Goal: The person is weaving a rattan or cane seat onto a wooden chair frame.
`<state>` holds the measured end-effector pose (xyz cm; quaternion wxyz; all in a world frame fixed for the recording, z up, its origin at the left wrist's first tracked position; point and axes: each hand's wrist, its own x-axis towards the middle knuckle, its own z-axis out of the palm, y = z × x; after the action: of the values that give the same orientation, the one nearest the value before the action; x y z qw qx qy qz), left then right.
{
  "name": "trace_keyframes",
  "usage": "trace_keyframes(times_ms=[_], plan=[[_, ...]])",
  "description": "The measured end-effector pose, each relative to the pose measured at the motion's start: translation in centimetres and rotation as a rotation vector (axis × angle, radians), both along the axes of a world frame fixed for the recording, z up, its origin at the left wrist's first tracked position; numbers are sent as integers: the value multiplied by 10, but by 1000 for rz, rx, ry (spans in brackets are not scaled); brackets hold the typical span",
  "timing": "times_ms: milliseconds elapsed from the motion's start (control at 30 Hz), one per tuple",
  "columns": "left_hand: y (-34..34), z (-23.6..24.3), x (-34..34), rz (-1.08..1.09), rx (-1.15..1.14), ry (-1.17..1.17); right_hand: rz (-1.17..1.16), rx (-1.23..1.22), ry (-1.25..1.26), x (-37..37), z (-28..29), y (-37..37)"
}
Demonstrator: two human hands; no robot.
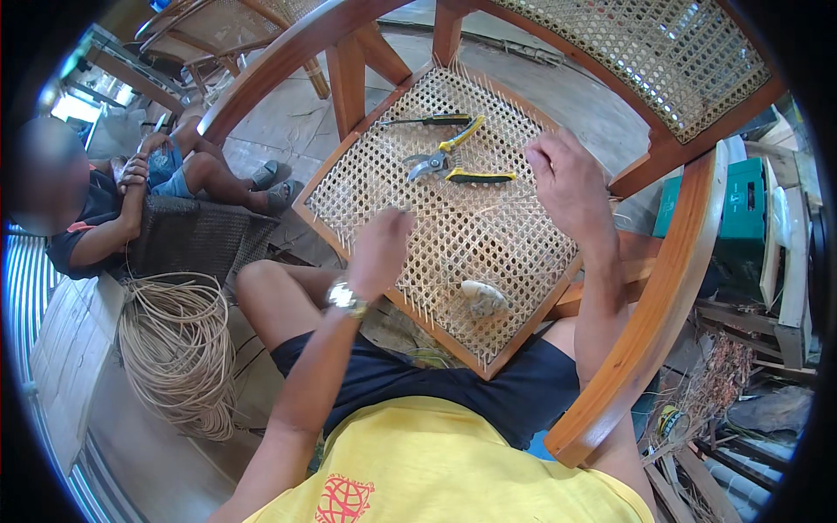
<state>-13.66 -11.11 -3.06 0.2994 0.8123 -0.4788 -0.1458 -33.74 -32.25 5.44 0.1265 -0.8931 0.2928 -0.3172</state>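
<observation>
A wooden-framed seat panel of woven cane [349, 200], with loose strand ends along its edges, lies over my lap. My left hand [381, 248], slightly blurred, is over its left-middle part, fingers curled; what they hold, if anything, is hidden. My right hand [562, 183] is at the right edge with fingers bent and pinched; anything between them is too small to make out. Between my hands, toward the back, lie yellow-handled shears [429, 166] and a thin dark-handled tool [445, 119]. A pale lump [484, 298], like a stone, rests near the front corner.
A curved wooden chair arm [663, 305] runs along my right, beneath a cane backrest [636, 52]. A seated person [113, 218] is at left, beside a large cane coil [174, 357]. Green crate [741, 205] and scrap wood stand at right; other cane furniture is behind.
</observation>
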Motion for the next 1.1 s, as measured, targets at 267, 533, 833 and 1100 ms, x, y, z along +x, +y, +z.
trace_keyframes(times_ms=[267,533,833,1100], plan=[[-47,-1,-97,-459,113,-183,69,330,298,5,-41,-1],[-6,-6,-29,-201,-189,-237,142,554,505,23,-72,2],[-54,7,2,-376,499,616,89,339,422,20,-65,6],[-99,7,8,-259,662,833,143,313,417,21,-66,6]])
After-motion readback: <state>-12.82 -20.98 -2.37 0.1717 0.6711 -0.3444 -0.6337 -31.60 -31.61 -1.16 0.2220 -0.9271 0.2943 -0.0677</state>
